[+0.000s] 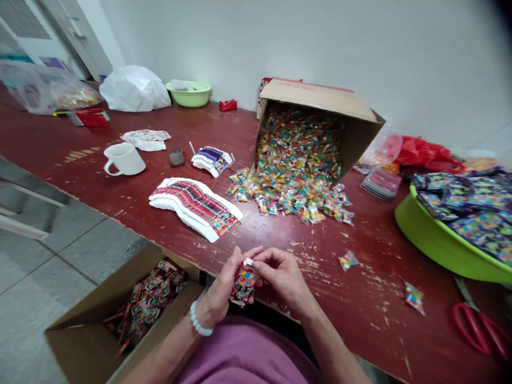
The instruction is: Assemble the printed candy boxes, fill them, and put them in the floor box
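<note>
While 2 hands hold it, the red packet points lengthwise forward.

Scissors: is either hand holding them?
No, the left hand and right hand are both on the red packet, while the scissors lie on the table.

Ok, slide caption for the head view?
Left hand holding a red packet, right hand pinching its white top, before a table with bagged candies spilled from a box.

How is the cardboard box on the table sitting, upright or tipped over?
Tipped over: the cardboard box lies on its side, its open mouth facing the camera and clear candy packets spilled onto the table.
</note>
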`<move>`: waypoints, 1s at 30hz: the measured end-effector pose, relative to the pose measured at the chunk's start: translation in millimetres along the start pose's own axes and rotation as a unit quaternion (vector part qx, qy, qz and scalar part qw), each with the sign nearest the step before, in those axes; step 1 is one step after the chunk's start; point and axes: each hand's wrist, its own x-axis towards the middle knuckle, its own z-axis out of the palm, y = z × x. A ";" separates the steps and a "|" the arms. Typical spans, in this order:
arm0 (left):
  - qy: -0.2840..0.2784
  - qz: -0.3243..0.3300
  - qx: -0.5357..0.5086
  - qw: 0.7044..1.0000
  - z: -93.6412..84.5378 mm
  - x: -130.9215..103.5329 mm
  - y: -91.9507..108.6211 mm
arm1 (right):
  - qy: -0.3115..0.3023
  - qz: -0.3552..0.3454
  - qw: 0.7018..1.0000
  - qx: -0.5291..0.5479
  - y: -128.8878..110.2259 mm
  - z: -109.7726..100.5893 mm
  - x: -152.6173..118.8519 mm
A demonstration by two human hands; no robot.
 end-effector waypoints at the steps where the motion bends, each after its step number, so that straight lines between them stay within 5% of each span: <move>1: 0.008 0.001 0.005 1.000 -1.2 0.3 -0.1 | 0.008 -0.023 0.999 -0.024 -1.0 -0.1 -0.6; 7: 0.010 -0.016 -0.078 0.997 -6.2 5.3 -2.7 | -0.052 -0.234 0.945 -0.224 2.8 1.3 -17.2; 12: 0.052 0.010 -0.168 0.984 -10.9 9.5 -4.4 | -0.012 -0.273 0.875 -0.401 25.2 21.6 -23.6; 17: 0.112 0.069 -0.194 0.972 -28.3 2.8 -0.4 | -0.033 -0.274 0.833 -0.479 19.9 46.7 -4.0; 26: 0.137 0.047 -0.213 0.966 -90.9 -30.7 10.2 | -0.150 -0.338 0.812 -0.452 26.4 94.5 29.9; 30: 0.240 0.089 -0.147 0.955 -139.3 -50.6 16.8 | -0.048 -0.327 0.844 -0.422 31.5 78.7 69.7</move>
